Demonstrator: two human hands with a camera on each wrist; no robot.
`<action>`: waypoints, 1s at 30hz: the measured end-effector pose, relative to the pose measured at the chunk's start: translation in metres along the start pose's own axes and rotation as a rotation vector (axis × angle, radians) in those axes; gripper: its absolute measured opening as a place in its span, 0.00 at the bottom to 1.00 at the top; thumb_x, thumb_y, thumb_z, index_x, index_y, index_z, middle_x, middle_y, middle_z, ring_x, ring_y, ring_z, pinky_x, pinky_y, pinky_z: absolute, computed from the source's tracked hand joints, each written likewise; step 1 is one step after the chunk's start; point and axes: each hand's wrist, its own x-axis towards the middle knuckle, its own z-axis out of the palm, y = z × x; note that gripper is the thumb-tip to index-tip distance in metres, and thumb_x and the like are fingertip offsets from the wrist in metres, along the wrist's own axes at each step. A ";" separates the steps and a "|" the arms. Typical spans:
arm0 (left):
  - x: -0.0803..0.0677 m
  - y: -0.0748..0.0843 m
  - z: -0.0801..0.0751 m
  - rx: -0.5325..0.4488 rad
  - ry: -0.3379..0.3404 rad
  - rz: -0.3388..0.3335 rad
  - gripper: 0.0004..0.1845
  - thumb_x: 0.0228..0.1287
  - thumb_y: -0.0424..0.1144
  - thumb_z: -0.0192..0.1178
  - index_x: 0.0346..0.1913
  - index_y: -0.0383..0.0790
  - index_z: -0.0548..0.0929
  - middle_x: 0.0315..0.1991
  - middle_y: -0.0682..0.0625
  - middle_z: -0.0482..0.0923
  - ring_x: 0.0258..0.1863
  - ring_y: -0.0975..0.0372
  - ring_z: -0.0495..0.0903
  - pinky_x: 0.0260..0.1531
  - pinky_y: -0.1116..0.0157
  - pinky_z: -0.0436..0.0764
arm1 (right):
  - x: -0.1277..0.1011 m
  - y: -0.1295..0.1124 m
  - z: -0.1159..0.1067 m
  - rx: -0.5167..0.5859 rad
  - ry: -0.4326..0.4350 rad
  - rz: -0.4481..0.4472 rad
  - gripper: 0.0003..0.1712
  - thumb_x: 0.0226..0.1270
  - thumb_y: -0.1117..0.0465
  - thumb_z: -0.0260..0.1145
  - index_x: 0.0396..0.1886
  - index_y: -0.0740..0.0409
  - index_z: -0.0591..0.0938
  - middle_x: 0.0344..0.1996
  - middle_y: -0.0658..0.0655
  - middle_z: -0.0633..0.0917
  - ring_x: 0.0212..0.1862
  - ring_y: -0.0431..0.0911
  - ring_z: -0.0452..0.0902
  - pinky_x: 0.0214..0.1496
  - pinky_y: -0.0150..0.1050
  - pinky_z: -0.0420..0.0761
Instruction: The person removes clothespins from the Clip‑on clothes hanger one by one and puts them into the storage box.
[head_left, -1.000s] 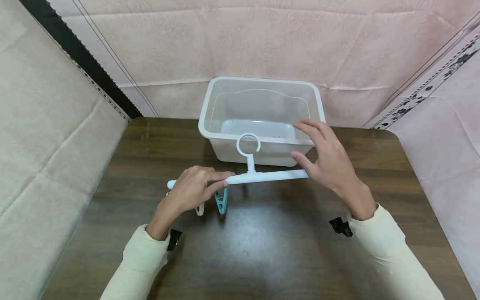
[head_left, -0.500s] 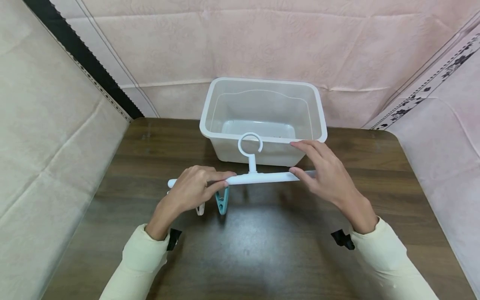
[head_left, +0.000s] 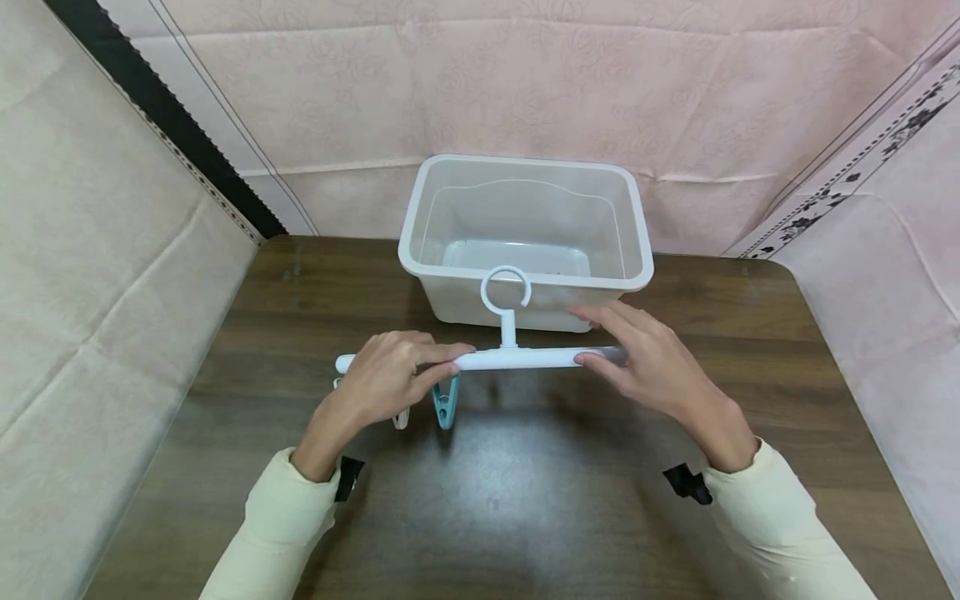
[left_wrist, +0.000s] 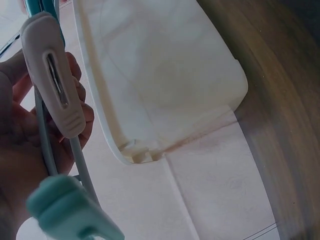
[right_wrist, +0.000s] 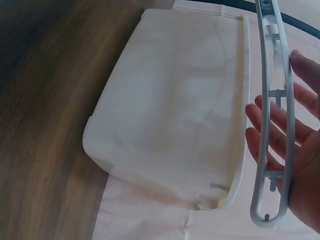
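Observation:
A white plastic clip hanger (head_left: 517, 358) with a round hook is held level above the table in the head view. My left hand (head_left: 393, 375) grips its left part, thumb and index finger pinching the bar. Below that hand hang a teal clothespin (head_left: 446, 406) and a pale clothespin (left_wrist: 52, 75). In the left wrist view another teal clothespin (left_wrist: 70, 207) sits towards the hanger's end. Around the right end, my right hand (head_left: 645, 358) has its thumb at the near side and loosely extended fingers (right_wrist: 255, 115) beyond the bar. No clothespins show on the hanger's right half.
Right behind the hanger stands a pale grey plastic bin (head_left: 525, 282) at the back of the dark wooden table (head_left: 495, 517). The hook overlaps its front rim in the head view. Patterned cloth (head_left: 540, 83) covers the back and both sides.
My right hand has come down from over the bin's front edge and leftward along the hanger's right end. The hanger's hook has shifted slightly right. My left hand keeps its grip.

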 end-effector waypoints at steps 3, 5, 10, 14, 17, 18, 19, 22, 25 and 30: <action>0.000 0.000 0.000 0.008 0.005 0.002 0.16 0.64 0.36 0.70 0.55 0.47 0.88 0.21 0.61 0.72 0.19 0.69 0.64 0.17 0.68 0.63 | 0.000 0.002 -0.001 0.048 -0.029 -0.028 0.33 0.57 0.60 0.78 0.64 0.53 0.79 0.49 0.50 0.83 0.48 0.45 0.80 0.48 0.48 0.79; 0.000 0.001 0.000 0.011 0.004 0.002 0.16 0.64 0.36 0.69 0.55 0.47 0.88 0.20 0.61 0.72 0.19 0.69 0.64 0.17 0.68 0.63 | -0.001 0.002 -0.002 0.086 -0.068 -0.028 0.32 0.58 0.62 0.77 0.64 0.52 0.79 0.49 0.49 0.84 0.48 0.44 0.81 0.47 0.46 0.80; 0.000 0.000 0.000 0.030 -0.006 0.007 0.16 0.64 0.37 0.69 0.55 0.49 0.88 0.20 0.62 0.69 0.19 0.69 0.63 0.16 0.68 0.63 | -0.005 0.002 -0.005 0.141 -0.179 0.010 0.26 0.65 0.64 0.73 0.63 0.48 0.81 0.49 0.44 0.85 0.45 0.38 0.81 0.46 0.42 0.79; -0.001 0.000 0.001 0.046 -0.009 0.014 0.16 0.64 0.38 0.69 0.55 0.51 0.88 0.19 0.62 0.67 0.18 0.69 0.62 0.16 0.68 0.62 | -0.008 0.002 -0.006 0.146 -0.215 0.031 0.23 0.67 0.63 0.71 0.61 0.45 0.83 0.47 0.40 0.85 0.41 0.36 0.78 0.43 0.40 0.78; 0.000 0.000 0.001 0.045 -0.012 0.014 0.16 0.64 0.38 0.69 0.55 0.50 0.88 0.19 0.62 0.67 0.18 0.69 0.62 0.16 0.68 0.62 | -0.009 0.003 -0.005 0.138 -0.214 0.025 0.22 0.68 0.63 0.70 0.59 0.43 0.84 0.45 0.39 0.84 0.39 0.35 0.77 0.41 0.39 0.77; 0.000 0.000 0.001 0.044 -0.012 0.015 0.16 0.64 0.38 0.69 0.55 0.50 0.88 0.19 0.62 0.67 0.18 0.69 0.62 0.16 0.68 0.62 | -0.009 0.003 -0.005 0.134 -0.213 0.021 0.21 0.68 0.63 0.70 0.59 0.43 0.84 0.45 0.39 0.84 0.39 0.36 0.76 0.40 0.39 0.76; 0.001 0.000 0.001 0.041 -0.011 0.016 0.16 0.64 0.38 0.69 0.55 0.50 0.88 0.19 0.62 0.67 0.18 0.69 0.62 0.16 0.68 0.62 | -0.009 0.003 -0.005 0.129 -0.211 0.014 0.21 0.68 0.63 0.70 0.59 0.43 0.84 0.45 0.39 0.84 0.39 0.36 0.76 0.40 0.39 0.76; 0.002 0.001 0.000 0.035 -0.010 0.020 0.17 0.64 0.38 0.70 0.55 0.49 0.88 0.19 0.61 0.68 0.19 0.69 0.63 0.16 0.68 0.62 | -0.009 0.003 -0.004 0.114 -0.204 -0.003 0.21 0.68 0.63 0.70 0.59 0.43 0.84 0.44 0.39 0.84 0.37 0.36 0.75 0.38 0.39 0.76; 0.002 0.001 0.000 0.030 -0.011 0.020 0.17 0.64 0.37 0.70 0.55 0.49 0.88 0.19 0.61 0.68 0.19 0.69 0.63 0.16 0.68 0.62 | -0.010 0.004 -0.004 0.096 -0.194 -0.019 0.21 0.68 0.64 0.70 0.59 0.42 0.84 0.43 0.38 0.83 0.35 0.35 0.74 0.37 0.38 0.76; 0.003 0.001 0.001 0.023 -0.026 0.026 0.17 0.65 0.37 0.69 0.56 0.49 0.88 0.20 0.61 0.68 0.19 0.68 0.63 0.17 0.68 0.62 | -0.011 0.005 -0.004 0.063 -0.170 -0.052 0.22 0.67 0.64 0.70 0.59 0.42 0.84 0.41 0.37 0.82 0.33 0.34 0.72 0.35 0.37 0.75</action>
